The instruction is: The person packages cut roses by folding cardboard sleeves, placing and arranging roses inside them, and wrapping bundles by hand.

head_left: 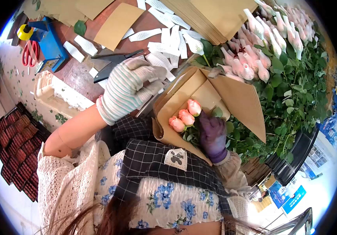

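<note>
My left hand (131, 88), in a striped knit glove, is raised over the near table edge. Its fingers are bent but apart, with nothing visible between them. My right hand (213, 135), in a purple-stained glove, is closed around the stems and leaves of pink roses (186, 116). The stems are mostly hidden by the glove. Three blooms lie on a brown kraft paper sheet (168, 103), which curves up around them. More stacked kraft sheets (241, 98) stand up at the right, beside my right hand.
White mesh flower sleeves (160, 17) and dark-handled scissors (115, 58) lie on the table. At the right is a large heap of sleeved roses (250, 62) with leaves. A blue tape dispenser (53, 43), red scissors (30, 53) and a plastic basket (45, 88) are left.
</note>
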Demonstrator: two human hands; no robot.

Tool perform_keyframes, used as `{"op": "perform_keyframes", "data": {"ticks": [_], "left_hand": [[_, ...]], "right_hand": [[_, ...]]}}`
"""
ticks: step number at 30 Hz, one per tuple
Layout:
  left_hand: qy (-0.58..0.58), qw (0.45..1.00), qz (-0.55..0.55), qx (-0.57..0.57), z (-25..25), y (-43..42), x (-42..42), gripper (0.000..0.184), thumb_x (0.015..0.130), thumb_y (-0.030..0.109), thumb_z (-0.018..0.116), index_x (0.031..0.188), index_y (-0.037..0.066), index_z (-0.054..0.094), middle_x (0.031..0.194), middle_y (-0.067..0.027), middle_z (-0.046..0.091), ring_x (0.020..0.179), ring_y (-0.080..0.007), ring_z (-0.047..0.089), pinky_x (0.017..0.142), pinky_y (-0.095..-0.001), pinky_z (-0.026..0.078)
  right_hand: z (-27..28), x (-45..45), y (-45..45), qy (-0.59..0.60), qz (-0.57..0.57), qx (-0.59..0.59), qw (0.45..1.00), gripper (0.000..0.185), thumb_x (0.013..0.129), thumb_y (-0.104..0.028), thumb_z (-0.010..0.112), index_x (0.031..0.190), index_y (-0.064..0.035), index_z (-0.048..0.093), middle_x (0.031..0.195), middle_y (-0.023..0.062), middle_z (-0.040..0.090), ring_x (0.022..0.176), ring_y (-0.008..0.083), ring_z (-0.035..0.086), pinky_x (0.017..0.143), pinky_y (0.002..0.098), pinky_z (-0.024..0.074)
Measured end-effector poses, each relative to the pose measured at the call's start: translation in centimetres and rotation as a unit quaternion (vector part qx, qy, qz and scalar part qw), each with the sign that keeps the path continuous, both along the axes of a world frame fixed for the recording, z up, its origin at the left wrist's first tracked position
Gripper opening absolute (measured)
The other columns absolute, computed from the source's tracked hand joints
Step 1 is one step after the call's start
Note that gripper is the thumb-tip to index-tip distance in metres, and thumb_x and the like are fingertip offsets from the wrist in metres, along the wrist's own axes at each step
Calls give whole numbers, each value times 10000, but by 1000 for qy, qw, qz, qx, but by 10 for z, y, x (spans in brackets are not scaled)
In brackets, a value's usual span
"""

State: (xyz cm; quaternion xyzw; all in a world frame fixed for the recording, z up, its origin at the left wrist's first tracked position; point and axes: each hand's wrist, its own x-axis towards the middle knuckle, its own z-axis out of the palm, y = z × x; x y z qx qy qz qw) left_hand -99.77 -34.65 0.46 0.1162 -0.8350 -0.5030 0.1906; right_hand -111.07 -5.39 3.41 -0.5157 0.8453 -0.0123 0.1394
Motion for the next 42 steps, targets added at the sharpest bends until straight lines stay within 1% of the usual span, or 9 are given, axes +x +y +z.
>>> {"op": "perform_keyframes", "data": {"ticks": [8,12,15,19,23,29,33,37,42], "left_hand": [[54,957,-276,-74,9,25,-41,261,756,297,711,971,152,691,1023,-53,620,1011,-257,581,826,-367,489],[114,870,-439,-195,1,66,-75,554,650,294,733,1175,186,593,1204,-9,568,1159,-265,507,954,-410,427],[32,847,-491,-204,9,65,-82,426,719,330,712,1113,183,643,1198,-1,602,1189,-237,500,926,-449,434],[20,823,-539,-180,1,63,-85,384,639,333,743,966,143,674,1207,-14,585,1157,-266,515,933,-429,419],[-10,799,-566,-201,8,62,-95,323,663,298,722,942,138,686,1183,-23,605,1151,-265,521,930,-426,432],[-8,809,-549,-211,16,62,-92,250,727,184,666,968,128,696,1178,-37,616,1131,-267,536,957,-412,440],[-10,822,-538,-186,17,61,-89,326,673,133,690,998,113,676,1170,-64,609,1158,-271,521,1001,-422,408],[-14,827,-533,-180,19,69,-87,300,664,135,701,961,107,672,1134,-77,618,1125,-295,535,1003,-421,404],[-21,838,-511,-190,23,70,-83,257,716,143,697,967,95,671,1144,-92,622,1102,-307,548,999,-430,402]], "right_hand": [[11,-1,-7,-20,-13,8,1000,527,672,-99,624,1198,-128,590,1031,101,561,889,309,562,794,450,445],[23,-4,-8,8,12,10,1000,233,740,-137,656,970,-109,646,960,103,588,858,306,563,719,430,433],[68,1,-15,30,-33,-25,999,172,763,-163,641,924,-114,673,955,104,624,891,274,606,753,407,468],[71,10,-20,-172,-55,-20,983,190,843,-277,618,939,-122,672,691,142,628,601,315,624,587,409,501],[50,0,-39,-321,-80,82,940,299,862,-345,569,907,-72,682,838,165,661,765,356,638,725,432,510],[73,-16,-12,-460,-188,62,866,252,790,-205,652,994,-63,693,830,145,659,744,265,656,698,372,509],[105,3,49,-459,-427,-124,769,319,711,-3,654,1026,-41,691,799,111,665,711,169,641,641,289,491],[121,14,69,-346,-278,-321,837,347,669,90,591,986,-7,692,801,115,676,680,225,636,607,333,480],[130,18,74,-315,-230,-353,850,393,630,121,546,974,-7,686,794,134,675,662,270,634,599,350,483]]}}
